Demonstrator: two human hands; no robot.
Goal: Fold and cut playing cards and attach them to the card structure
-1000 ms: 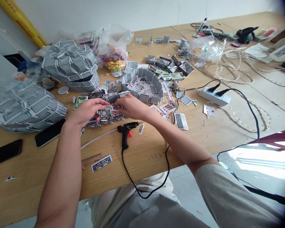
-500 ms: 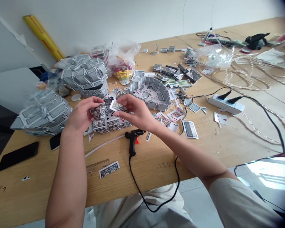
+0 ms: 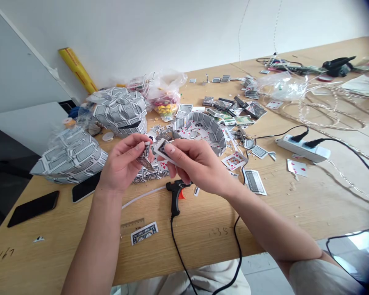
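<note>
Between thumb and fingers, my left hand (image 3: 123,162) pinches a folded playing card piece (image 3: 146,155) with a dark patterned back. My right hand (image 3: 197,164) holds another playing card (image 3: 162,148), white-edged with a dark pattern, its thumb lying on top. The two pieces are close together, with a small gap between them. Below and behind the hands lies a low structure of dark-backed cards (image 3: 149,175), partly hidden by them. A black glue gun (image 3: 175,196) with an orange trigger rests on the table just in front.
Grey card-built boxes (image 3: 119,108) stand at the left, near two phones (image 3: 33,208). Behind my right hand is a grey card ring (image 3: 217,137). Loose cards, a white power strip (image 3: 304,148), cables and coiled rope (image 3: 335,119) spread rightward. A ruler (image 3: 132,224) lies in front.
Both hands have come up off the dark card structure, each still holding its piece. My right hand has turned, showing its back. The view has shifted, so the table sits lower.
</note>
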